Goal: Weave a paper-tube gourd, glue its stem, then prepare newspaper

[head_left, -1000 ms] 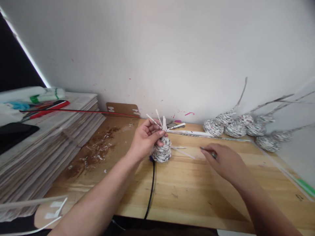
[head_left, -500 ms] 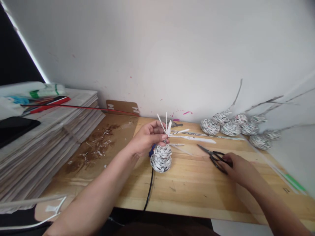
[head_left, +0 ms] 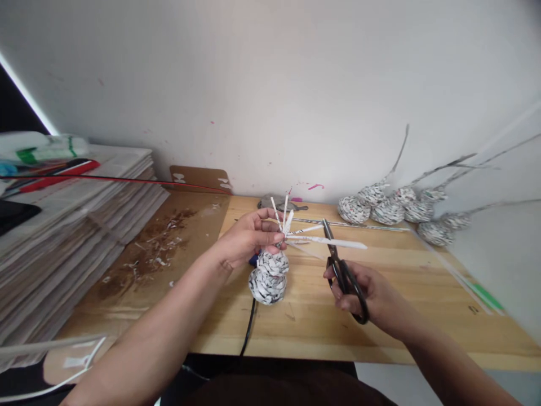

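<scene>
A small gourd-shaped figure woven from rolled newspaper strips (head_left: pixel 269 280) hangs just above the table from my left hand (head_left: pixel 256 234). The fingers pinch its narrow top, where several loose paper strips (head_left: pixel 323 241) fan upward and to the right. My right hand (head_left: pixel 363 290) grips black-handled scissors (head_left: pixel 335 254) by the loops, blades pointing up and away. Those blades look closed or nearly so, close to the longest strip's outer part; whether they touch it I cannot tell.
Several similar woven gourds (head_left: pixel 386 211) with long stems stand along the wall at right. A tall newspaper stack (head_left: pixel 122 208) fills the left side, beside cardboard (head_left: pixel 139 293) scattered with scraps. A black cable (head_left: pixel 249 330) crosses the table's front edge (head_left: pixel 313 351).
My right hand has lifted the scissors off the table and moved them left, turning the blades upward near the strips. My left hand keeps its pinch on the woven gourd. The view has shifted slightly.
</scene>
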